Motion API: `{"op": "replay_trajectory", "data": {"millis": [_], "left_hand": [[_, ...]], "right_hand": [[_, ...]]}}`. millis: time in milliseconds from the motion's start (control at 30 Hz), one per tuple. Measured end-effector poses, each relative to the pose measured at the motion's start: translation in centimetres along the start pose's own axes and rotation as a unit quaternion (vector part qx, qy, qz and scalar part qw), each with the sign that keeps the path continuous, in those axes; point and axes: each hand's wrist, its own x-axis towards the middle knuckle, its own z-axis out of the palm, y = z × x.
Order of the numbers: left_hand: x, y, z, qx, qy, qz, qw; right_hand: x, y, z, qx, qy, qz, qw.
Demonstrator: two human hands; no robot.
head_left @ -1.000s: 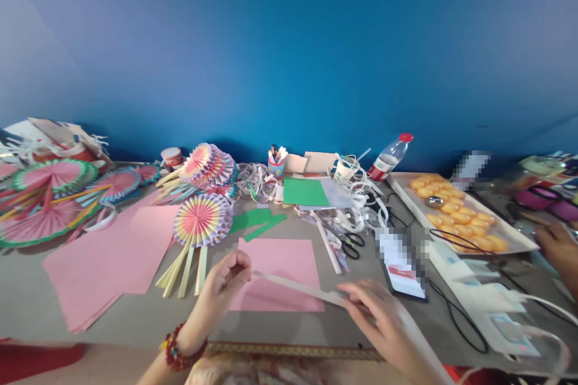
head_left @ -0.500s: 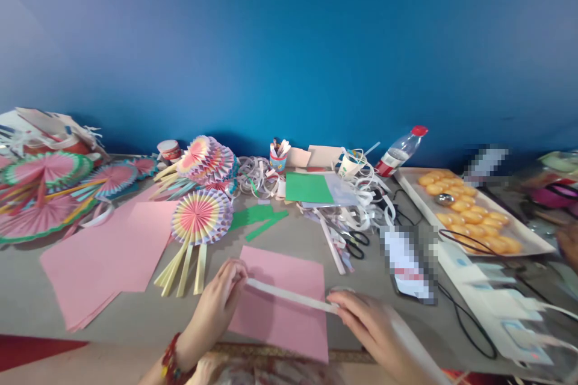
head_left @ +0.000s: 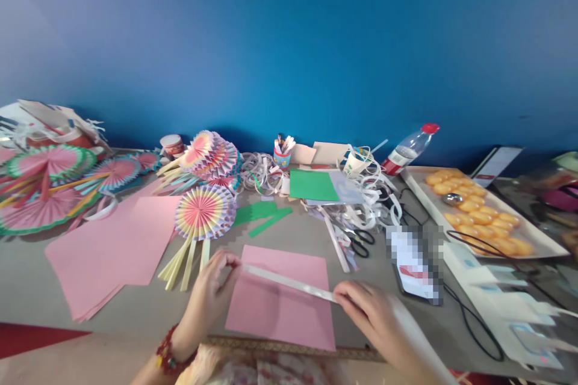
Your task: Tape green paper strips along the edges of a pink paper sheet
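Observation:
A narrow whitish translucent strip, like double-sided tape [head_left: 289, 282], is stretched between my two hands above a pink paper sheet [head_left: 282, 319]. My left hand [head_left: 219, 280] pinches its left end near the sheet's upper left corner; a beaded bracelet circles that wrist. The other end is pinched by my right hand [head_left: 368, 307], just past the sheet's right edge. Whether the strip touches the paper, I cannot tell. Beyond my left hand lies a pleated paper rosette [head_left: 204, 213] with yellow paper strips [head_left: 185, 261] hanging from it.
Pink sheets [head_left: 112, 249] and more pleated fans [head_left: 49, 165] lie on the left. Green paper [head_left: 313, 185], curled white strips [head_left: 370, 213] and scissors [head_left: 360, 243] sit behind. To the right are a phone [head_left: 413, 267], power strip [head_left: 506, 313], bottle [head_left: 409, 150] and tray rim [head_left: 548, 252].
Both hands still hold the strip's ends. My left hand has shifted slightly left and my right slightly up. The whole view has shifted a little.

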Motion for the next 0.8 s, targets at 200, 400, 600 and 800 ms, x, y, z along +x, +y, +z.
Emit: {"op": "replay_trajectory", "data": {"millis": [200,400,600,800], "left_hand": [[1.3,-0.3,-0.2,-0.016,0.000,-0.032,0.999],[2.5,-0.3,0.3,0.003,-0.043,-0.011,0.999],[3.0,-0.6,0.6,-0.016,-0.066,-0.018,0.998],[2.9,-0.8,0.4,-0.017,-0.061,-0.032,0.997]], "right_hand": [[0.7,0.2,0.0,-0.013,0.017,0.007,1.000],[0.5,1.2,0.3,-0.022,0.046,0.029,0.998],[0.2,1.6,0.8,-0.012,0.045,0.061,0.997],[-0.4,1.4,1.8,0.046,0.079,0.062,0.994]]}}
